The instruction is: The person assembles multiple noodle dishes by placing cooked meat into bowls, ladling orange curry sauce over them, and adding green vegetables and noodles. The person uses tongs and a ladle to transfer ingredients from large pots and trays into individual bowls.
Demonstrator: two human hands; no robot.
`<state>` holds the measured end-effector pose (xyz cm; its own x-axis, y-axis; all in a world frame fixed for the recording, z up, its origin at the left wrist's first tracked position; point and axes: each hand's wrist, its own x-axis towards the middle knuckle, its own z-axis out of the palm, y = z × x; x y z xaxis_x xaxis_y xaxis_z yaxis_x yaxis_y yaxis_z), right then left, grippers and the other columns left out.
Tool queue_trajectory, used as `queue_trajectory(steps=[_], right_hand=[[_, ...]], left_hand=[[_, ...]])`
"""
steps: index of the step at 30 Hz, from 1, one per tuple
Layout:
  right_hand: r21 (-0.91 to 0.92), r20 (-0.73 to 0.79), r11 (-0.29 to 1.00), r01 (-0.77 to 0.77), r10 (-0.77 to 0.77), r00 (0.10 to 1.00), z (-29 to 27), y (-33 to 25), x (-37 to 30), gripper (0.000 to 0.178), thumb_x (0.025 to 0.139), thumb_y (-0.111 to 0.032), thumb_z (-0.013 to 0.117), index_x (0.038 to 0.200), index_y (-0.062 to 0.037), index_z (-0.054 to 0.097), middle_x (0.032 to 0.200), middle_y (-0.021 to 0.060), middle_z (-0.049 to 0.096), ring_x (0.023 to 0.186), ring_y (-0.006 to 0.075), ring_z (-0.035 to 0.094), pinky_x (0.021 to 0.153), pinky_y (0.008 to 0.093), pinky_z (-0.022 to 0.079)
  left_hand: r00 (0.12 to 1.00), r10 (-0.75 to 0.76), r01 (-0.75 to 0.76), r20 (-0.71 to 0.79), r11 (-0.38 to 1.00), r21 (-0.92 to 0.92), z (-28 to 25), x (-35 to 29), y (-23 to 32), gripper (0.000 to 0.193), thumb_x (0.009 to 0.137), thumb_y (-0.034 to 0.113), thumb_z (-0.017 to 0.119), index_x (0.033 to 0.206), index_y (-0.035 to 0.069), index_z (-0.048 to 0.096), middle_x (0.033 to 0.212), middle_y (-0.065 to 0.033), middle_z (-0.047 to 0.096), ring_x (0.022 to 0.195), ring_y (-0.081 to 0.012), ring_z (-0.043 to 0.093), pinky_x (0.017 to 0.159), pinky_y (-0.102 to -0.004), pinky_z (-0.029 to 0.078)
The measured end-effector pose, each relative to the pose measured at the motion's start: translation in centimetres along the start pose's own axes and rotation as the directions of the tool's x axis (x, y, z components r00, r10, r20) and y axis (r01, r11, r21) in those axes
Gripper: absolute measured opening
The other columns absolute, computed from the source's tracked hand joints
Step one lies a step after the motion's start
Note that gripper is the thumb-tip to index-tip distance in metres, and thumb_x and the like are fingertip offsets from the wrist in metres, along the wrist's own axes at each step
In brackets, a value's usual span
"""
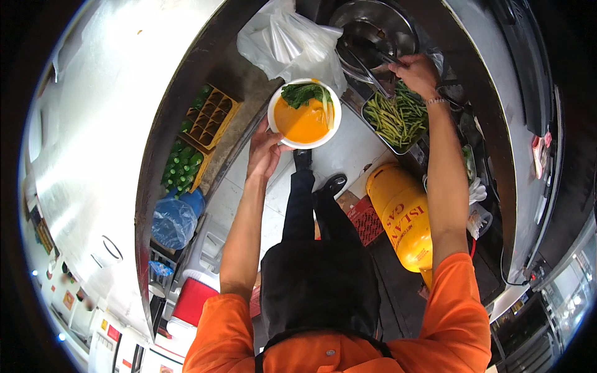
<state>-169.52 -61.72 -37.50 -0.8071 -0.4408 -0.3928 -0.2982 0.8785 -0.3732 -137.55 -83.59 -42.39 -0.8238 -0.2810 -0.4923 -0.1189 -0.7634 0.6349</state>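
My left hand (265, 151) grips the rim of a white bowl (304, 113) from below. The bowl holds orange soup with dark leafy greens at its far edge. My right hand (416, 73) is closed around metal tongs (372, 69) whose tips point left, just above a metal tray of green beans (395, 118). A large steel pot (375, 31) stands right behind the tongs. The bowl hangs in the air to the left of the tray.
A crumpled clear plastic bag (285, 41) lies behind the bowl. A yellow gas cylinder (403, 214) stands on the floor under the counter. Crates of green bottles (189, 149), a blue bag (174, 221) and a red-and-white cooler (189, 298) line the left.
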Motion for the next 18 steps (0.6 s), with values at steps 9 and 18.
queue_trajectory(steps=[9, 18], right_hand=[[0.323, 0.078, 0.946, -0.037, 0.012, 0.997, -0.9, -4.4, -18.9, 0.038, 0.081, -0.028, 0.073, 0.103, 0.0024, 0.069, 0.076, 0.0207, 0.067, 0.066, 0.0248, 0.065, 0.064, 0.0327, 0.048], [0.001, 0.14, 0.98, 0.198, -0.197, 0.97, -3.0, -4.0, -19.1, 0.037, 0.078, -0.027, 0.071, 0.099, 0.0045, 0.069, 0.083, 0.0241, 0.067, 0.081, 0.0392, 0.065, 0.081, 0.041, 0.049]], left_hand=[[0.989, -0.077, 0.067, 0.123, 0.994, 0.083, -2.2, 2.0, 0.5, 0.063, 0.083, -0.004, 0.054, 0.142, -0.004, 0.031, 0.128, -0.0205, 0.054, 0.109, -0.0289, 0.062, 0.077, -0.0379, 0.061], [0.95, -0.192, 0.155, 0.247, 0.974, 0.164, -2.7, 2.3, 1.4, 0.059, 0.083, -0.002, 0.054, 0.139, -0.004, 0.035, 0.126, -0.018, 0.055, 0.108, -0.0256, 0.063, 0.082, -0.0425, 0.059]])
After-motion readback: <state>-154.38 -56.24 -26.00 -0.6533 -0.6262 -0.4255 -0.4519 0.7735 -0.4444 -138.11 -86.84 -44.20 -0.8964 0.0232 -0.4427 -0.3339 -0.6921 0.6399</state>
